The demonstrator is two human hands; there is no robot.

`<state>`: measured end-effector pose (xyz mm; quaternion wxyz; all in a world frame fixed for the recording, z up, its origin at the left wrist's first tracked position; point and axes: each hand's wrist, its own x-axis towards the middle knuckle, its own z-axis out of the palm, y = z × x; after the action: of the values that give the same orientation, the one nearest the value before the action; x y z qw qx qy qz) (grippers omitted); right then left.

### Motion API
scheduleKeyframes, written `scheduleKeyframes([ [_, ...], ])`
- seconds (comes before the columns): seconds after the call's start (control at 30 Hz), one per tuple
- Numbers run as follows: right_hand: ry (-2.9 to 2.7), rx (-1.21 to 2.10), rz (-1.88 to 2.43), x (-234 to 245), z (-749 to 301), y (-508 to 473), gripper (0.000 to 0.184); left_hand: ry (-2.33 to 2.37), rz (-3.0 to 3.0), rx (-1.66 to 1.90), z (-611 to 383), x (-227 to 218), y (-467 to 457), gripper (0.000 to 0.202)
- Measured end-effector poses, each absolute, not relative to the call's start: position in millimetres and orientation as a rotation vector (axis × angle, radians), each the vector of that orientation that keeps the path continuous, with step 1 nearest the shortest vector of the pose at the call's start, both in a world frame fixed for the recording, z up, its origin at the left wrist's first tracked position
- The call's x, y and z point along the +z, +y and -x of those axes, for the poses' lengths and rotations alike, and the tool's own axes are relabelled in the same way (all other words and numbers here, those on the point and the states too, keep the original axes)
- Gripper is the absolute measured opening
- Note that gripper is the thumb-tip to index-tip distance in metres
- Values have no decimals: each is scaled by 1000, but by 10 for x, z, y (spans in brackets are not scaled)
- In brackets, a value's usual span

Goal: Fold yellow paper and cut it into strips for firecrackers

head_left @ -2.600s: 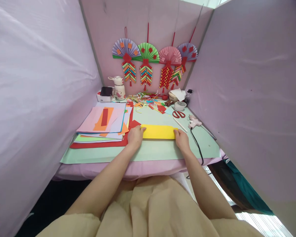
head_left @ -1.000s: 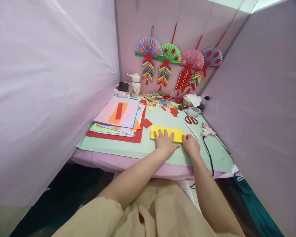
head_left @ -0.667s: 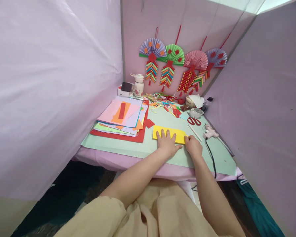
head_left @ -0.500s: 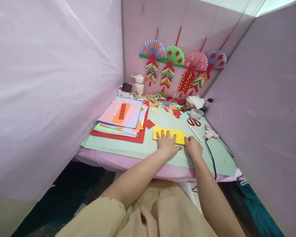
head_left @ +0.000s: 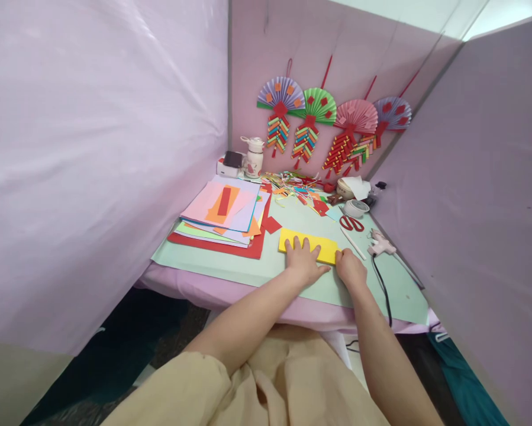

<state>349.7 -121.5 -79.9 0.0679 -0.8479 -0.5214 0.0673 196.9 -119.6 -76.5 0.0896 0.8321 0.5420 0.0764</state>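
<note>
A folded strip of yellow paper [head_left: 326,244] lies flat on the pale green table sheet in front of me. My left hand [head_left: 303,259] presses on it, palm down with fingers spread. At the strip's right end, my right hand [head_left: 351,270] is closed, its fingertips pinching or pressing the corner of the paper. To the right of the strip is a white pen-like stick [head_left: 353,244], with red-handled scissors [head_left: 351,223] just behind it.
A stack of coloured paper [head_left: 203,201] lies to the left. Paper scraps [head_left: 299,189] cover the back. At the right are a glue gun [head_left: 381,242] with a black cord and a tape roll [head_left: 355,208]. A bottle [head_left: 254,158] stands behind; paper fans [head_left: 319,106] hang on the wall.
The whole view has shifted slightly, so everything appears a little further right and lower. Both hands keep their places on the yellow paper.
</note>
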Motion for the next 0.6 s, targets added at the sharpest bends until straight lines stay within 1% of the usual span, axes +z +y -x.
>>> scheduleKeyframes([
  [0.23, -1599, 195, 2560, -805, -3512, -1204, 34, 1581, -2461, 264, -1926, -780, -1188, 78],
  [0.6, -1607, 197, 2534, -799, -3530, -1213, 38, 1577, -2457, 282, -1925, -810, -1187, 78],
])
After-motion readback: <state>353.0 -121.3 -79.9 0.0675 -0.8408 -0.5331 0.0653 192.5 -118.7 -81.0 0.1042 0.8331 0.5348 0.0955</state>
